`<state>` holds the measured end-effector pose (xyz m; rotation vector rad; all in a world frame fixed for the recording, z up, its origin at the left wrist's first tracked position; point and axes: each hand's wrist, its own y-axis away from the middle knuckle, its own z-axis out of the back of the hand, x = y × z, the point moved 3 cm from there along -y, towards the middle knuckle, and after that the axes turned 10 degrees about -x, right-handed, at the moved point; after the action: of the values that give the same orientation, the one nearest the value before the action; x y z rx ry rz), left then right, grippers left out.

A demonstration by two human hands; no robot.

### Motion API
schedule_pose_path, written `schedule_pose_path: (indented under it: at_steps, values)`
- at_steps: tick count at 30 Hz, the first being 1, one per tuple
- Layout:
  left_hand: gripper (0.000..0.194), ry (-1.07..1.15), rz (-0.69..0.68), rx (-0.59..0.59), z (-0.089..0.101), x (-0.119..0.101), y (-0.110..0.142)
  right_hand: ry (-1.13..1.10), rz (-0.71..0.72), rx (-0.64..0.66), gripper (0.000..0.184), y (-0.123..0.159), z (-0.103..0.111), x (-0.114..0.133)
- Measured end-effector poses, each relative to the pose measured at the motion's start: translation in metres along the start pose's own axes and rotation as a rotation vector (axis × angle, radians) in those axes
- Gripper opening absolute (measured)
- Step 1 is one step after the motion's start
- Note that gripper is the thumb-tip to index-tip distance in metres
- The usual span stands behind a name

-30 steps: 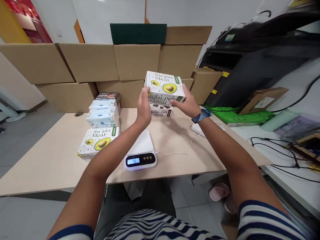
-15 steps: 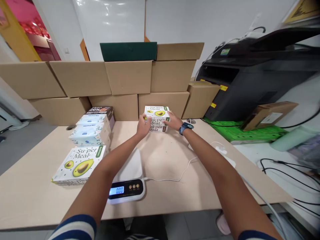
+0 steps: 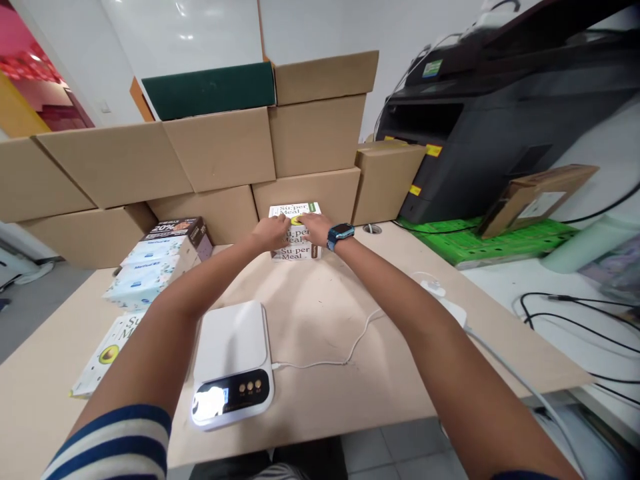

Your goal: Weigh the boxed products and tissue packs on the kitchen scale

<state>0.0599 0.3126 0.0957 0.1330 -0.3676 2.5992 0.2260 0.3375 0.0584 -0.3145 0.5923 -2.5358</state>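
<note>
A white Su-per Meal box with an avocado print [image 3: 295, 208] lies on top of a second Su-per Meal box with brown trim [image 3: 299, 254], against the cardboard at the back of the table. My left hand [image 3: 273, 233] is closed over the stack's left front, fingers curled at the upper box's top edge. From the right, my right hand [image 3: 316, 230], with a blue watch on its wrist, has its fingers bent over that same edge. Both hands partly cover the front of the upper box. Nearer me stands a white kitchen scale [image 3: 233, 340] with a bare platform; glare blurs its display.
Left of the scale lies another avocado box [image 3: 107, 353], partly behind my forearm. Behind it are tissue packs [image 3: 145, 277] and a dark box [image 3: 177, 230]. Cardboard boxes [image 3: 220, 150] wall the back. A white cable [image 3: 320, 365] crosses the table; a printer [image 3: 470, 133] stands right.
The avocado box came down onto the brown-trimmed box. Both hands then shifted from its sides onto its front and top edge. The scale's display went from 9.61 to 0.00, then became unreadable.
</note>
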Motion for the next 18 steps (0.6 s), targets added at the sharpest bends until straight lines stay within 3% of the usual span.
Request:
schedule_pose_path:
  at_steps: [5, 11, 18]
  values:
    - [0.073, -0.158, -0.036, 0.023, -0.003, -0.006, 0.003, 0.022, 0.023, 0.012, 0.051, -0.003, -0.004, -0.003]
    - [0.062, -0.234, -0.043, 0.032, -0.002, -0.016, 0.005, 0.055, 0.023, 0.032, 0.082, 0.004, -0.009, -0.003]
    - [0.068, -0.207, 0.000, 0.018, -0.006, -0.018, 0.001, 0.077, 0.032, 0.036, 0.081, 0.006, -0.011, -0.002]
